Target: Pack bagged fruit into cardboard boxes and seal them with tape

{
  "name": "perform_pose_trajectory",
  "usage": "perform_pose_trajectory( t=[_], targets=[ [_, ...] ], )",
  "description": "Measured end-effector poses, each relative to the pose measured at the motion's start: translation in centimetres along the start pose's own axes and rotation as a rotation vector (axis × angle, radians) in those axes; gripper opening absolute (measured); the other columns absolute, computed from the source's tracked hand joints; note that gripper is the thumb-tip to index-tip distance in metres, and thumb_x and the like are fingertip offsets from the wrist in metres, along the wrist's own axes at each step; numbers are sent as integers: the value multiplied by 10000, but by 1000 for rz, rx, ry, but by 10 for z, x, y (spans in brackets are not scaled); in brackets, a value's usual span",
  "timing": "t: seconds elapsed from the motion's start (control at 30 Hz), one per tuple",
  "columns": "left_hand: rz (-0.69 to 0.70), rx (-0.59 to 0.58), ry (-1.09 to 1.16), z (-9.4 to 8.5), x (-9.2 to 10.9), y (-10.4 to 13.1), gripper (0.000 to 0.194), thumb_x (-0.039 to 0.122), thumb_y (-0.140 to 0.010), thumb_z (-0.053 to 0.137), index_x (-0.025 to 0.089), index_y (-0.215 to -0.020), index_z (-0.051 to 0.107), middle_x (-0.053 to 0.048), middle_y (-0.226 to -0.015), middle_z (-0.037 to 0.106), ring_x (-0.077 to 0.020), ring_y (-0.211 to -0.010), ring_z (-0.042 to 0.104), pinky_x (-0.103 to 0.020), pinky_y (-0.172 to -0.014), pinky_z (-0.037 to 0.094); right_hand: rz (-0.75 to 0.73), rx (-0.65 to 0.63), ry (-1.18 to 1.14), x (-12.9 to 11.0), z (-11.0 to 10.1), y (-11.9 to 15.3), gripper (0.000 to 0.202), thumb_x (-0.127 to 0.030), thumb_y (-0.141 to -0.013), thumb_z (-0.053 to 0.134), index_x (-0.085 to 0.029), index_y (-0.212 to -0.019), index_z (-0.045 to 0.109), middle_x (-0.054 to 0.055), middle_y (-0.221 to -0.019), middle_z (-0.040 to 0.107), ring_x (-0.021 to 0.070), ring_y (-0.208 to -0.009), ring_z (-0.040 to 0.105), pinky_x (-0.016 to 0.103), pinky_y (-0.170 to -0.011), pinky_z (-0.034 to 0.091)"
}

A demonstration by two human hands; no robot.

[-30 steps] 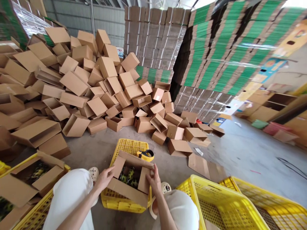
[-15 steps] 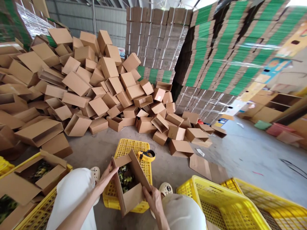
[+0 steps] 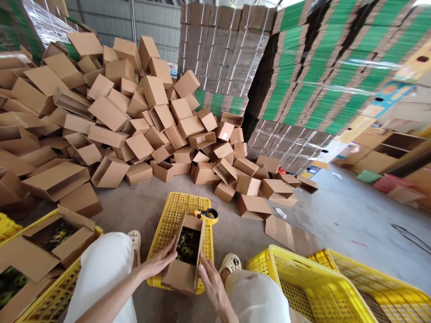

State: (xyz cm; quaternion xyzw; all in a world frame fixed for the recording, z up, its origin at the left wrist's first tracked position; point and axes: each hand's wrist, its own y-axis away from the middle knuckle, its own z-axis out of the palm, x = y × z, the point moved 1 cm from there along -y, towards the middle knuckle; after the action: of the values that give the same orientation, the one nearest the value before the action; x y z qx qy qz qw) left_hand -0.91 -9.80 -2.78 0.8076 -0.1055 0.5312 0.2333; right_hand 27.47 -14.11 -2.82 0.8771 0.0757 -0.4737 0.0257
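In the head view an open cardboard box [image 3: 182,274] rests on an upturned yellow crate [image 3: 170,211] between my knees. Its long side flaps stand up, and inside lie dark green and yellow mottled things [image 3: 187,244] whose kind I cannot make out. My left hand [image 3: 160,260] lies with straight fingers along the outside of the left flap. Against the right flap rests my right hand [image 3: 213,281], its fingers stretched out too. A yellow tape dispenser [image 3: 208,216] with a black ring lies on the crate's far right corner, just beyond the box.
A large heap of empty cardboard boxes [image 3: 109,112] spreads ahead and left. Behind it rise stacks of flattened cartons [image 3: 286,67]. At left, a yellow crate [image 3: 97,233] holds filled open boxes [image 3: 72,246]. Another yellow crate [image 3: 303,278] stands at right.
The box has turned from a slant to nearly straight and settled on the crate. My hands have loosened from its edges and now lie flat against the side flaps.
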Motion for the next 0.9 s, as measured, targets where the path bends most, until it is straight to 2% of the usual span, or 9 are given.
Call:
perform_pose_trajectory(
  t=[0.13, 0.27, 0.37, 0.43, 0.5, 0.57, 0.67, 0.8, 0.9],
  targets=[
    [-62, 7, -268, 30, -15, -5, 851, 614, -1002, 545, 335, -1727, 197, -94, -1806, 171, -386, -1655, 151, -571, -1329, 237, -132, -53, 225, -9, 21, -5, 481, -465, -1027, 572, -290, -1467, 661, 104, -1330, 680, 278, -1227, 674, 411, -1108, 558],
    [-56, 33, -382, 48, -25, -9, 834, 480, -1030, 541, 324, -1737, 127, -164, -1803, 189, -393, -1632, 261, -504, -1288, 343, -186, 52, 394, -12, 42, -9, 429, -332, -1017, 593, -289, -1440, 652, 107, -1323, 667, 303, -1209, 657, 482, -1101, 552],
    [-108, 18, -404, 50, -20, -8, 1071, 490, -887, 754, 346, -1735, 116, -208, -1807, 128, -463, -1544, 432, -515, -1209, 444, -178, 128, 408, -6, 51, -13, 320, -279, -1012, 580, -288, -1312, 690, 89, -1239, 681, 296, -1160, 667, 496, -1072, 555],
    [-169, 31, -415, 52, -14, -6, 1295, 492, -730, 891, 343, -1736, 90, -238, -1807, 55, -515, -1509, 459, -548, -1162, 479, -180, 168, 379, 2, 55, -16, 305, -263, -978, 610, -290, -1274, 680, 80, -1213, 682, 295, -1154, 666, 492, -1061, 561],
    [-208, 51, -403, 54, -10, -4, 1392, 490, -648, 936, 334, -1737, 84, -245, -1807, 11, -532, -1524, 427, -562, -1152, 480, -177, 198, 341, 13, 60, -19, 323, -272, -968, 612, -288, -1286, 660, 83, -1246, 673, 291, -1181, 659, 481, -1072, 560],
    [-206, 70, -357, 56, -9, -1, 1347, 457, -664, 913, 329, -1738, 111, -215, -1815, 31, -500, -1565, 377, -536, -1178, 460, -175, 219, 322, 26, 65, -25, 399, -299, -971, 602, -272, -1368, 623, 112, -1398, 625, 305, -1309, 613, 488, -1132, 530],
    [-133, 92, -259, 54, -14, 1, 1197, 336, -724, 826, 322, -1733, 183, -135, -1820, 137, -393, -1622, 318, -449, -1245, 403, -156, 224, 345, 44, 66, -46, 661, -354, -936, 641, -207, -1561, 482, 167, -1661, 430, 361, -1554, 403, 540, -1259, 409],
    [-84, 108, -192, 48, -24, -1, 1139, 237, -698, 777, 298, -1717, 270, -92, -1803, 237, -332, -1627, 326, -409, -1297, 333, -73, 190, 412, 57, 52, -92, 993, -451, -848, 734, -104, -1672, 302, 223, -1748, 285, 420, -1638, 219, 595, -1318, 281],
    [-109, 126, -189, 47, -29, -2, 1094, 271, -699, 792, 281, -1696, 341, -102, -1792, 273, -343, -1620, 337, -420, -1304, 322, 11, 139, 452, 56, 38, -127, 1078, -491, -838, 720, -116, -1708, 206, 200, -1777, 224, 402, -1657, 156, 590, -1308, 287]
  ],
)
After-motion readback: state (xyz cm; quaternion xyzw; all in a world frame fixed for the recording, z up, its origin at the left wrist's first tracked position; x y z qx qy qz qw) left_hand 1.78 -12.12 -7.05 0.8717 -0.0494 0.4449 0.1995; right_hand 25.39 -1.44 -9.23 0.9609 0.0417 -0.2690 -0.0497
